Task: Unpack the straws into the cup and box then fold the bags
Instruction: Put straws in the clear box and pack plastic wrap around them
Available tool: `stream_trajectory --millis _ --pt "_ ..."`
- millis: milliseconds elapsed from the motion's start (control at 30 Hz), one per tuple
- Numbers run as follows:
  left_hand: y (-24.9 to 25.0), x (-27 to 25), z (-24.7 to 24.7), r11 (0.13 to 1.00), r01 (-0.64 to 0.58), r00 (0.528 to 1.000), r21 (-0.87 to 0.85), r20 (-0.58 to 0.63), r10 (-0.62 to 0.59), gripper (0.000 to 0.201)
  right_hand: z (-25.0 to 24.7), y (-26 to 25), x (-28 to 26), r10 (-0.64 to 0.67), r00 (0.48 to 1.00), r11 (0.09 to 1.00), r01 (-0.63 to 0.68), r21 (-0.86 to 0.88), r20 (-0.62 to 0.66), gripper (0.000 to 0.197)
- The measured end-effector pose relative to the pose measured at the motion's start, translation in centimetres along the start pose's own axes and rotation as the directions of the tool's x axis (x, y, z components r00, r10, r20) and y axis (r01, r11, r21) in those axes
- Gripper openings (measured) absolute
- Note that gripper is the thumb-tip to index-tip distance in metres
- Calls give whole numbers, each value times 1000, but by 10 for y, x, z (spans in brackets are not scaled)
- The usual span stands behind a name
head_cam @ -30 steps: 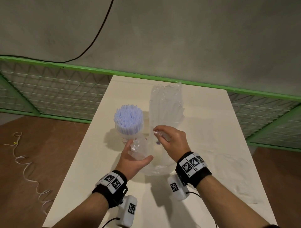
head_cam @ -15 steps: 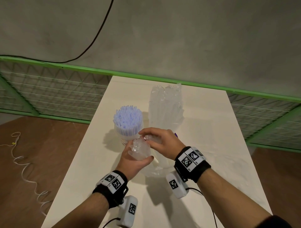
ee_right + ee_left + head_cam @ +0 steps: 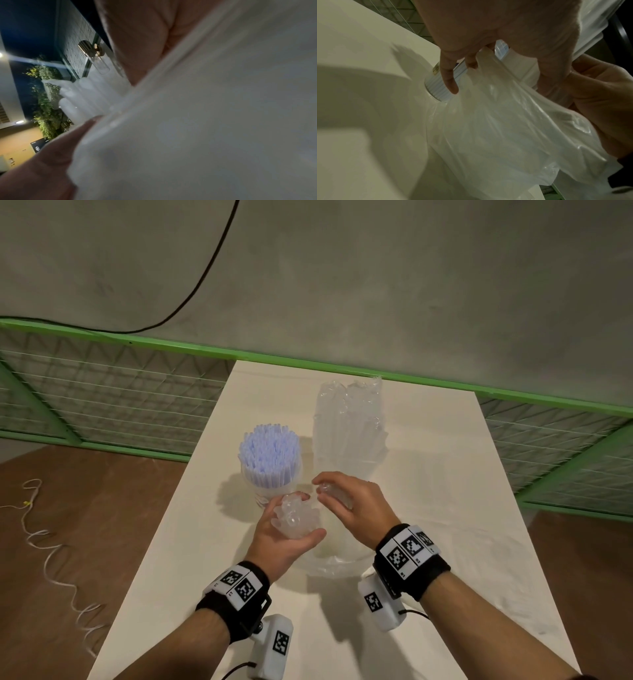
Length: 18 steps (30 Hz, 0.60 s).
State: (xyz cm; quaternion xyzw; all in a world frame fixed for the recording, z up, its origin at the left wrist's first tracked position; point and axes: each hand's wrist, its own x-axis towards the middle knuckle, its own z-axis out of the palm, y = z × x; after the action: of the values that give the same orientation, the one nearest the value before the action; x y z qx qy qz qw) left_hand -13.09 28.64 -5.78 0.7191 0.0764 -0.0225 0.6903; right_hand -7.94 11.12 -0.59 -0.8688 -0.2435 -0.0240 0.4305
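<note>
An empty clear plastic bag (image 3: 329, 556) hangs crumpled between both hands above the white table (image 3: 445, 542). My left hand (image 3: 291, 529) grips a bunched corner of it, palm up. My right hand (image 3: 342, 498) pinches another part of the bag (image 3: 496, 128) just to the right, fingers curled. A cup (image 3: 270, 470) packed with pale blue straws (image 3: 269, 450) stands just beyond the left hand. A tall clear box of white straws (image 3: 349, 429) stands beyond the right hand. In the right wrist view the bag (image 3: 214, 121) fills most of the picture, blurred.
A green-framed wire mesh fence (image 3: 102, 392) runs behind and beside the table. A black cable (image 3: 205, 268) hangs on the grey wall. A white cord (image 3: 51, 559) lies on the brown floor at the left. The table's left edge is close to the cup.
My right hand moved left with its part of the bag until it met the left hand, then drew slightly apart. The bag is more bunched in the left hand.
</note>
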Motion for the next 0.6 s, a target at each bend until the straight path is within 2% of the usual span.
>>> stream_trajectory --millis 67,133,233,300,400,467,533,600 --pt "-1 1 -1 1000 -2 1000 14 5 2 56 -6 -2 1 12 996 1000 -10 28 -90 24" --pt "-1 2 -1 1000 1 1000 3 13 -1 54 -18 -8 6 -31 982 998 39 42 -188 27" --pt "0 3 -2 1000 8 1000 -4 27 -8 53 -48 -25 20 -74 949 992 101 71 -307 32" --pt "-1 3 -2 1000 11 999 -3 35 -11 54 -73 -41 33 -58 927 983 118 141 -370 31" --pt "0 3 -4 1000 12 999 15 35 -12 53 -115 -68 51 -53 874 934 215 287 -482 29" --pt "0 3 -4 1000 4 1000 7 31 -5 52 -143 -82 63 -87 818 912 295 286 -568 31" --pt "0 2 -4 1000 3 1000 14 28 -4 52 -162 -84 72 -96 790 907 320 273 -606 32" --pt "0 1 -5 1000 6 1000 13 30 -7 54 -169 -78 80 -55 797 916 280 287 -602 33"
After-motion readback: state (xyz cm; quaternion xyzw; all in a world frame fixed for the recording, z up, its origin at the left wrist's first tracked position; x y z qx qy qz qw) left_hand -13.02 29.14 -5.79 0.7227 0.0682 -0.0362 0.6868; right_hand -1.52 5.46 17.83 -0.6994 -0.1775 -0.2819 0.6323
